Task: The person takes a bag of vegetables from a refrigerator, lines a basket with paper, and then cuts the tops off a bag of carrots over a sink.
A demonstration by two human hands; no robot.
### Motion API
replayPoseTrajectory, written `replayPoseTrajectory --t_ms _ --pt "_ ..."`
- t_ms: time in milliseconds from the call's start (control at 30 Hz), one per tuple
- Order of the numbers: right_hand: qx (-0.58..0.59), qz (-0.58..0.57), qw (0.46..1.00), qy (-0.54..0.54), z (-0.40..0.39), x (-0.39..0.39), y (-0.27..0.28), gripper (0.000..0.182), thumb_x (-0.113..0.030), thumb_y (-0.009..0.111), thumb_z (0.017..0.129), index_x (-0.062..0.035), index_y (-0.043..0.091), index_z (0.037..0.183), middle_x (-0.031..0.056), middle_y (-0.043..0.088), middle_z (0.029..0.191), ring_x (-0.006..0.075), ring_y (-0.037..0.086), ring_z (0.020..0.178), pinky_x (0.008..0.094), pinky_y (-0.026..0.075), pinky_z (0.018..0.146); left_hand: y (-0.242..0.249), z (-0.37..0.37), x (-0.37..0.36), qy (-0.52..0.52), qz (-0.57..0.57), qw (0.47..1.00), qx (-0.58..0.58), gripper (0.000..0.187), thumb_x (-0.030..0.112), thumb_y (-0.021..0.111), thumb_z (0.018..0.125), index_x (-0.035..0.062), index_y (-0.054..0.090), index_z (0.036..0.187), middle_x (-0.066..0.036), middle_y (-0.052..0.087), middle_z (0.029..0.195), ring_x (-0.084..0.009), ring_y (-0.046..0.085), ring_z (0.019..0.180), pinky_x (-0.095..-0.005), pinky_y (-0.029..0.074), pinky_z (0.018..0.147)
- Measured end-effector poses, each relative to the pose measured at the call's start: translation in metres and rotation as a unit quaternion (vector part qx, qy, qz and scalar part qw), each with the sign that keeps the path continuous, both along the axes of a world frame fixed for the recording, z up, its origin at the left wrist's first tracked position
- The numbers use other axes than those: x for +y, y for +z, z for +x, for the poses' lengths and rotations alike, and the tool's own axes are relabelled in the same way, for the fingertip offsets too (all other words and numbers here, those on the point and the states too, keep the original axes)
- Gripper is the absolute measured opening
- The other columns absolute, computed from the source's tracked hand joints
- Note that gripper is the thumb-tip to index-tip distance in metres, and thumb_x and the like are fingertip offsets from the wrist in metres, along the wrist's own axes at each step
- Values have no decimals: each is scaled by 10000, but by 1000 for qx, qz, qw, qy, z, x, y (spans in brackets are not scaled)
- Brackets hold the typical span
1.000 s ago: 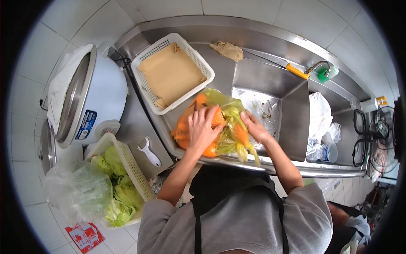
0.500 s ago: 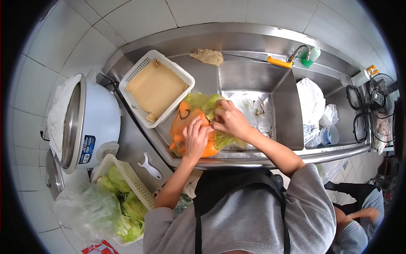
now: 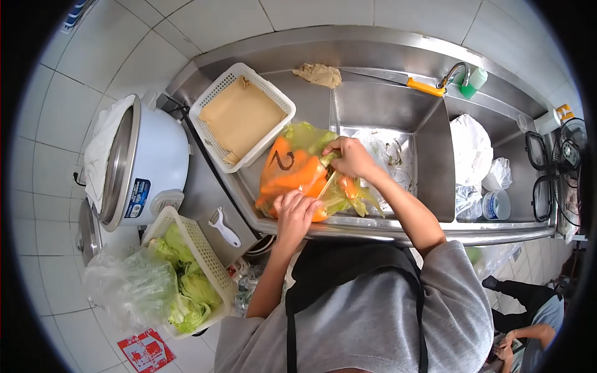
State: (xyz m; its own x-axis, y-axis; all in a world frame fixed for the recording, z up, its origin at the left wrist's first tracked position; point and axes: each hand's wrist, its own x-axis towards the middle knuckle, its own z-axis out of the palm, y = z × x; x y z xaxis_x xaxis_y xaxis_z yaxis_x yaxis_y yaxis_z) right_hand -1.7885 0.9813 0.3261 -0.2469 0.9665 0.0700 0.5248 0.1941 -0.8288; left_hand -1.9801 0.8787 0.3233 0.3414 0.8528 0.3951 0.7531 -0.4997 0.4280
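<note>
A yellowish see-through plastic bag (image 3: pixel 287 166) full of orange carrots, with a dark mark like a 2 on it, lies at the left edge of the sink. Its gathered mouth faces right, and the loose end spreads over the sink's front. My right hand (image 3: pixel 353 158) pinches the plastic near the mouth. At the bag's lower side, my left hand (image 3: pixel 295 213) has its bent fingers closed on the plastic. The fingertips of both hands are partly hidden.
Behind the bag stands a white basket (image 3: pixel 289 115) lined with brown paper. Left are a white peeler (image 3: pixel 225 229), a large cooker (image 3: pixel 161 158) and a basket of lettuce (image 3: pixel 189 273). An orange-handled knife (image 3: pixel 426 86) lies behind the sink (image 3: pixel 429 161). Another person sits at lower right.
My hands have moved apart: the left slid down along the bag, the right stays by the mouth. More of the bag's loose end shows between them. The whole view has shifted slightly.
</note>
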Motion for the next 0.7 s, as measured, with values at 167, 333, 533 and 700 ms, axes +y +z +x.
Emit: replayPoseTrajectory --t_ms 167,333,533,700 --pt "55 -106 992 31 16 7 -6 288 -49 590 648 -50 690 918 198 649 813 287 645 758 326 507 702 14 -5 -4 39 -15 997 58 209 232 614 814 52 608 709 -59 578 714 -223 538 818 -379 323 781" --pt "-15 -108 994 26 23 0 7 323 4 497 695 -30 677 962 163 665 825 198 649 756 309 499 751 18 24 27 114 -18 988 107 124 188 611 798 67 622 820 -67 567 765 -239 528 838 -368 318 821" --pt "56 127 988 67 26 2 -13 315 52 443 717 8 661 940 160 660 764 215 647 692 301 506 683 34 41 44 27 -50 979 196 600 169 741 588 48 475 1112 -97 519 1017 -245 470 1041 -393 300 875" --pt "136 -141 981 -17 25 24 -19 243 47 444 739 7 668 825 149 656 724 310 640 755 369 505 738 16 32 61 3 -120 975 187 676 210 755 620 71 439 1201 -108 517 1102 -258 455 1094 -402 285 907"
